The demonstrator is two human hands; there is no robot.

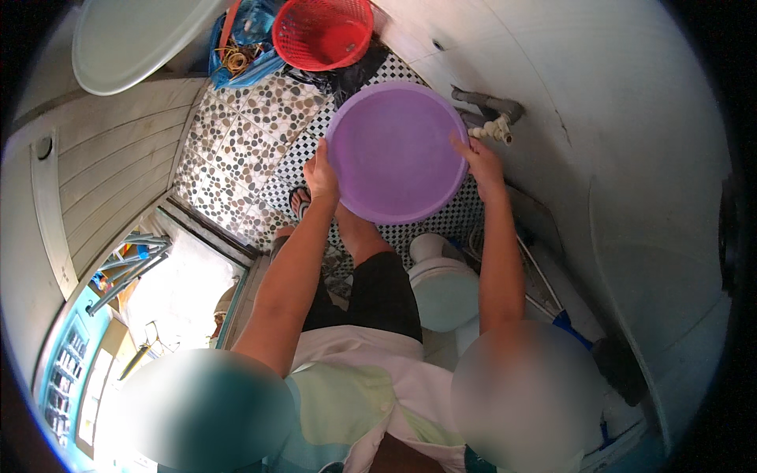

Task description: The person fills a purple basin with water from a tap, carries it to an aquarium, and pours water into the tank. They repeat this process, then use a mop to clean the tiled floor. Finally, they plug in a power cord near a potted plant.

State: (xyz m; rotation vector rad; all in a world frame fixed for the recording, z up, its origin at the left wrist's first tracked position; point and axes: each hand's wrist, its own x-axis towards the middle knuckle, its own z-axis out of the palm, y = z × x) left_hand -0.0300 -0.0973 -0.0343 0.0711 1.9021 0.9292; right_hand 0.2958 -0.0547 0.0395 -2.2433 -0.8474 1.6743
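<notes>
Holding out purple basin [398, 154] | left hand [322, 175], right hand [485, 167]: grip pinching opposite rim sides | arms [285, 292] extended forward

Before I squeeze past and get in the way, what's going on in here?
A person is holding a large purple basin over the tiled floor. The left hand grips the rim at its left side, the right hand at its right, close to a pale fitting by the wall. Past the basin are a red basket and a blue bag; a toilet is nearer the person, inside the right arm.
</notes>
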